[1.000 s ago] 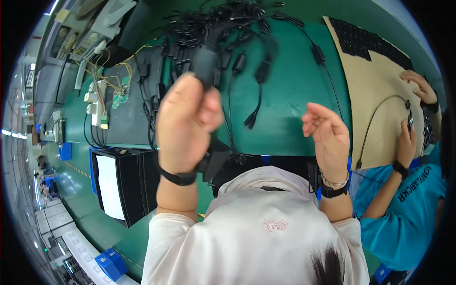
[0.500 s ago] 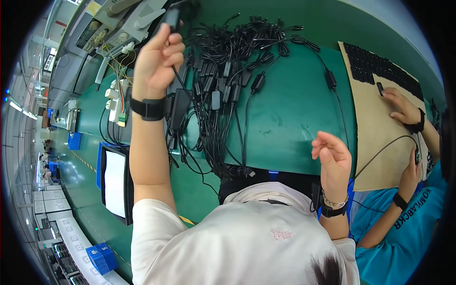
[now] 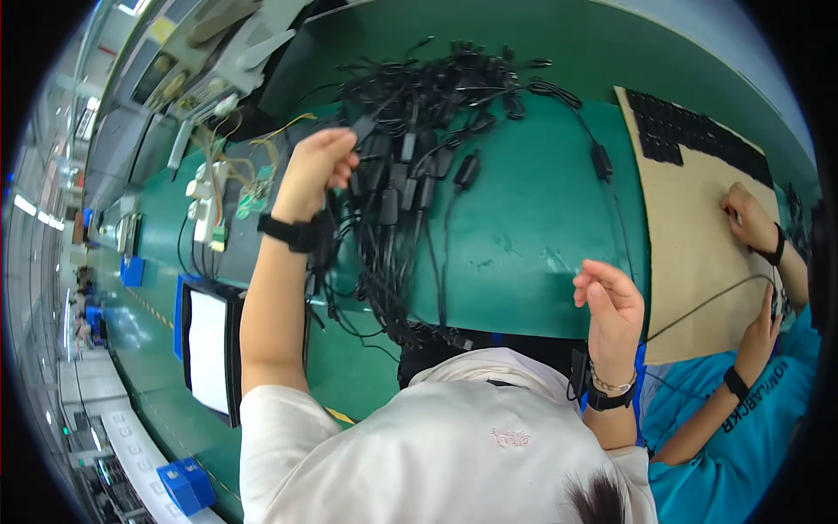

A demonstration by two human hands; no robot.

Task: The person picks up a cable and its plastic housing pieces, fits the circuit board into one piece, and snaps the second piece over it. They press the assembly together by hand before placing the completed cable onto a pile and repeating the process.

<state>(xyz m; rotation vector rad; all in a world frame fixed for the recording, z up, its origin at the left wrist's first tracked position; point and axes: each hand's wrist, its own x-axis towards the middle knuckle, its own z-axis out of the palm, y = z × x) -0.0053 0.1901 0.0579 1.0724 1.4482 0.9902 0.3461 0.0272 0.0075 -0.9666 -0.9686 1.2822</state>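
Note:
My left hand [image 3: 316, 172] is closed, its fingertips pinching the small dark box [image 3: 363, 129] of a black cable; motion blurs both. It hovers at the left side of a big pile of black cables [image 3: 428, 96], many with small inline boxes. Cable lengths run from the pile down over the table's near edge. My right hand [image 3: 614, 297] is raised near the front edge of the table, right of the pile. Its fingers are loosely bent and apart from the thumb, with nothing in them.
On the right, a co-worker's hands [image 3: 749, 218] are over a brown cardboard sheet [image 3: 690, 262] bearing rows of small black pieces [image 3: 690, 131]. A white power strip [image 3: 205, 205], loose wires and grey instruments [image 3: 236, 70] stand left. One cable box [image 3: 601, 162] lies beside the cardboard.
My left hand has come down and toward the pile from beside the instruments, bringing the cable box along. My right hand has barely moved. The co-worker's far hand has drawn back from the black pieces.

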